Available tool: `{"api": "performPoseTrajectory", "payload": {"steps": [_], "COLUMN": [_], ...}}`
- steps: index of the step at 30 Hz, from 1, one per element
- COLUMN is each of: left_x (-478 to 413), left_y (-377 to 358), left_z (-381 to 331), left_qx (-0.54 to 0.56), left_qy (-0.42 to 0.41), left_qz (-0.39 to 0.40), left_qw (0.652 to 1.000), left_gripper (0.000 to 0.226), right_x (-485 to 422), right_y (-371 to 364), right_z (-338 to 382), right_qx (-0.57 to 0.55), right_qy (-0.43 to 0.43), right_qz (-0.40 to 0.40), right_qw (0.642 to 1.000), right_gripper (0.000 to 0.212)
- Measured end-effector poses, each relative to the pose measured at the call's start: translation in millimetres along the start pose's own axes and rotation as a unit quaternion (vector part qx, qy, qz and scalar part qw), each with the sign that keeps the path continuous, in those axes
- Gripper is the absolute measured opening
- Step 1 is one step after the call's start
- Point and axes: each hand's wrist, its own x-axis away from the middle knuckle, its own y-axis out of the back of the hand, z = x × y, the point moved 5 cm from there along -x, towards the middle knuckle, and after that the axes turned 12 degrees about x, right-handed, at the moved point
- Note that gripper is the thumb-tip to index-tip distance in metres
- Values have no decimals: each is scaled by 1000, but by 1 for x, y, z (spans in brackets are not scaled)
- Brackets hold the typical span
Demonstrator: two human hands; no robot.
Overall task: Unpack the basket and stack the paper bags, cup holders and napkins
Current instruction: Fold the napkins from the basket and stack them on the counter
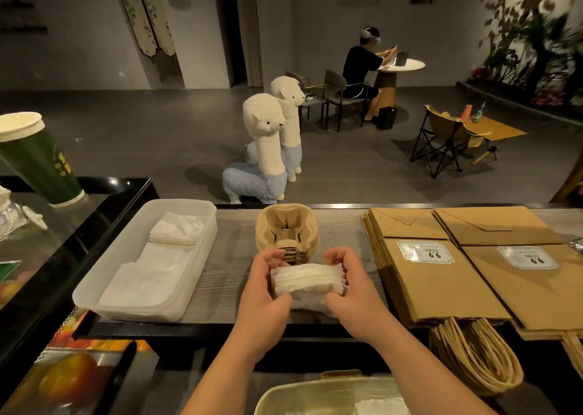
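I hold a stack of napkins [304, 280] between both hands, just above the grey surface [233, 256]. My left hand [268, 291] curls round its left end and my right hand [344, 288] round its right end, thumbs on the near side and fingers over the far edge. Directly behind the napkins, almost touching my fingertips, stands the pile of nested cup holders [287, 228]. To my left lies a translucent plastic tray [198, 266] with more white napkins [164, 256] inside. To my right the paper bags [422, 275] lie flat in two overlapping piles, their twine handles [473, 358] hanging over the near edge. The basket [315, 389] shows only its pale rim below my forearms. A green paper cup [38, 162] stands far left.
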Motion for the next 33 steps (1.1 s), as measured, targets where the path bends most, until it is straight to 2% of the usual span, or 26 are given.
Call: {"api": "performPoseTrajectory", "payload": {"steps": [2,4,6,8,11,13,19,21,24,25,27,30,33], "left_x": [1,2,4,6,3,1,1,0,-2,-2,-3,-3,0], "left_y": [0,-4,-11,-16,-19,-19,-18,-18,-15,-15,-15,-17,-17], "left_z": [1,0,-1,-3,-5,-4,-2,-3,-2,-2,-3,-4,-7], "left_qx": [-5,2,21,26,17,6,0,-4,9,9,3,2,-2], "left_qy": [12,11,-4,-27,-47,-45,-60,-54,-48,-49,-54,-61,-62], "left_qz": [9,16,2,-48,-145,-180,-191,-195,-202,-203,-205,-201,-154], "left_qw": [1000,1000,1000,998,988,983,980,979,978,978,977,978,986], "left_gripper": [78,73,58,40,12,14,16,17,19,19,19,19,12], "right_x": [3,3,1,-1,0,1,1,4,10,11,10,8,6], "right_y": [-2,-5,-10,-14,-14,-13,-9,-8,-9,-8,-6,1,9], "right_z": [-1,2,4,6,9,9,0,0,-4,-5,-6,-2,1], "right_qx": [-46,-116,-134,-101,-72,-59,-72,-95,-25,-13,-8,12,3], "right_qy": [-8,-26,-57,-68,-57,-41,-45,-23,-24,-24,-12,5,-4], "right_qz": [-6,-68,-142,-198,-227,-228,-183,-113,16,36,33,-36,-60], "right_qw": [999,991,979,973,970,971,980,989,999,999,999,999,998], "right_gripper": [53,36,15,7,7,6,10,25,70,77,78,61,52]}}
